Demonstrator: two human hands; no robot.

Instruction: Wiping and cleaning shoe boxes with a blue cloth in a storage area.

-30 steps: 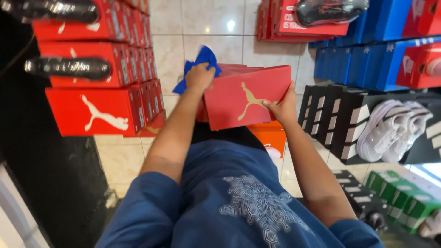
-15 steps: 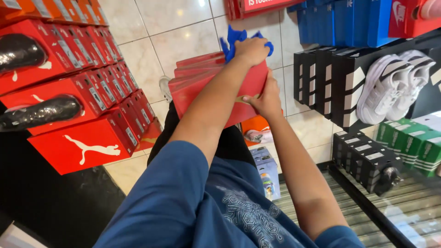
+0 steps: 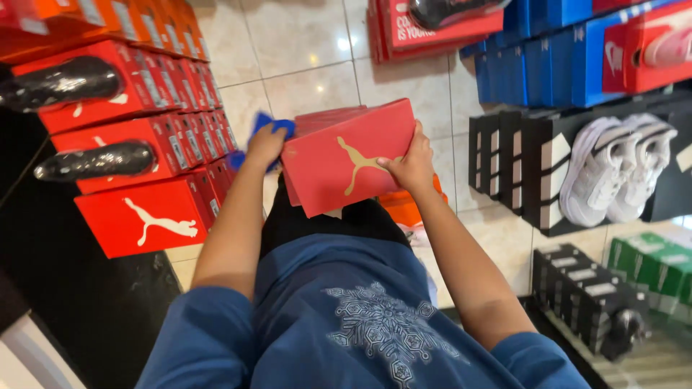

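I hold a red shoe box point(image 3: 339, 162) with a gold animal logo in front of my body, tilted, its lid facing me. My right hand point(image 3: 412, 164) grips the box's right edge. My left hand point(image 3: 264, 144) is closed on a blue cloth point(image 3: 254, 140) pressed against the box's left end. Another red box seems to sit just behind the one I hold.
Red shoe boxes point(image 3: 140, 216) with black shoes on top are stacked at the left. Blue boxes point(image 3: 548, 65) and black boxes point(image 3: 512, 166) with white sneakers point(image 3: 620, 169) stand at the right. Green boxes point(image 3: 649, 263) sit lower right. An orange box point(image 3: 404, 209) lies on the tiled floor.
The view has swung back and the box has tilted lid-up toward me. My left hand with the cloth has moved from the box's top to its left end.
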